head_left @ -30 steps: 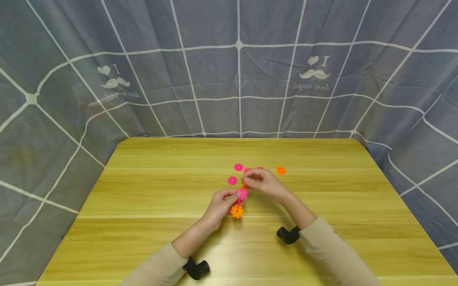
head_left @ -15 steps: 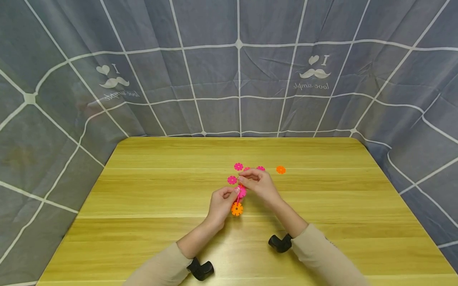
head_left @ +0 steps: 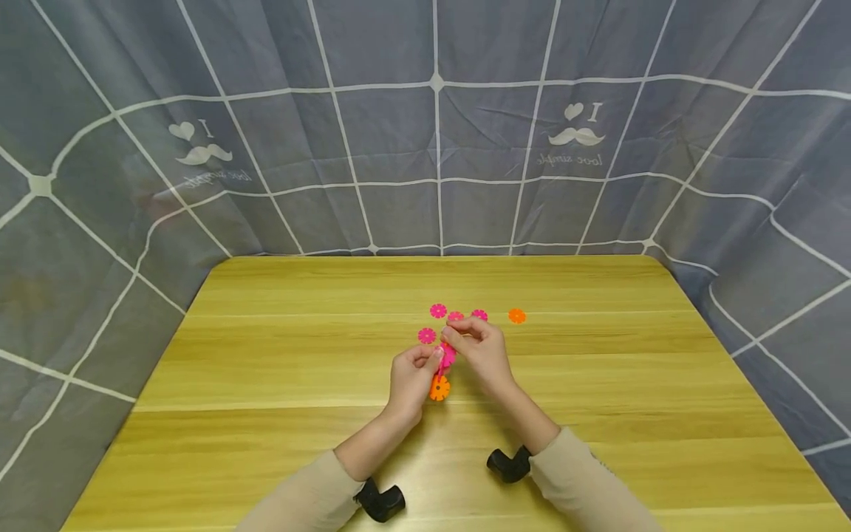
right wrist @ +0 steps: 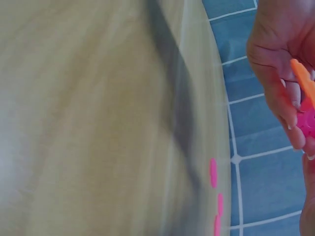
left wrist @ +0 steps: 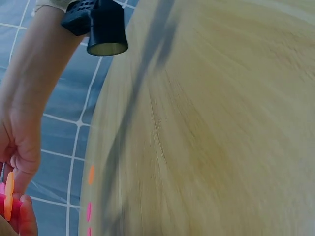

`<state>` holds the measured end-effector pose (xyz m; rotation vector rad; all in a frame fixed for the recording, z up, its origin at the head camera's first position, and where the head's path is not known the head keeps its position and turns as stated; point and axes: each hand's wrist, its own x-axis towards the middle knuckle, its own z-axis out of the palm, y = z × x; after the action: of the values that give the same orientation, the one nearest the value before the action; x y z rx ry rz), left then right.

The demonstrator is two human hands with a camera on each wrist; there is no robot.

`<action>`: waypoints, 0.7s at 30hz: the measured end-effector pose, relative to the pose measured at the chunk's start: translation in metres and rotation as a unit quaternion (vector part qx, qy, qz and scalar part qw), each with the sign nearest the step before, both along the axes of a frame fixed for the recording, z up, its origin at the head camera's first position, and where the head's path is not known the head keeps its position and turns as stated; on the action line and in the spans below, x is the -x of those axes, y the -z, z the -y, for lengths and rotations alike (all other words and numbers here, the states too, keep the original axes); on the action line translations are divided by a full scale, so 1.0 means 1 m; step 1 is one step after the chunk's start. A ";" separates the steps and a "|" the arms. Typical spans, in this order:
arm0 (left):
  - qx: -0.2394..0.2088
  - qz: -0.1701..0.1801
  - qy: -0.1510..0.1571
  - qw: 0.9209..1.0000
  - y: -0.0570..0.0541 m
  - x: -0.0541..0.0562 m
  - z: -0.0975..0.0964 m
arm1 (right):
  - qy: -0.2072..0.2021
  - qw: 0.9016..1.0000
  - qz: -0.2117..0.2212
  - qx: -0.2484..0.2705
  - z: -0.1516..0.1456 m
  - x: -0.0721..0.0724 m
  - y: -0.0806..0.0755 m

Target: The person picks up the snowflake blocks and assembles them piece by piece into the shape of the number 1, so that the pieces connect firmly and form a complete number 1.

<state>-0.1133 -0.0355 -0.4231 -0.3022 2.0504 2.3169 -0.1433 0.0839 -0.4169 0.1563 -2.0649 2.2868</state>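
Observation:
Near the middle of the table, my two hands work on a short chain of notched plastic discs joined together. My left hand [head_left: 411, 380] pinches a pink disc [head_left: 448, 357] between thumb and fingers. Below it hangs an orange disc [head_left: 439, 389], its flat face turned toward the head camera. At the chain's upper end, my right hand [head_left: 485, 355] pinches a piece mostly hidden by its fingers. The left wrist view shows the orange disc [left wrist: 9, 196] edge-on; in the right wrist view, the orange disc [right wrist: 303, 78] stands beside the pink disc [right wrist: 307, 122].
Loose pink discs lie just beyond my hands, among them one at the left [head_left: 427, 335] and one farther back [head_left: 438, 310]. A loose orange disc [head_left: 517, 316] lies to their right. A grey curtain with white lines [head_left: 372, 148] surrounds the wooden table [head_left: 279, 347].
My right hand has moved left, closer to my left hand. The orange piece seen at its fingertips a second ago is now largely hidden. The head view has shifted slightly.

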 end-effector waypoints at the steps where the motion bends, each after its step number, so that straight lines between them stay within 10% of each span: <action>1: 0.001 0.002 -0.001 1.000 0.000 -0.001 0.000 | 0.000 1.000 -0.002 0.006 0.000 -0.001 0.001; 21: -0.018 0.006 0.036 0.999 -0.002 -0.003 0.004 | -0.038 0.999 0.006 -0.006 -0.006 -0.001 0.006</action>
<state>-0.1102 -0.0391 -0.4212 -0.2367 1.9774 2.3026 -0.1420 0.0899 -0.4232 0.2254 -2.1143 2.3242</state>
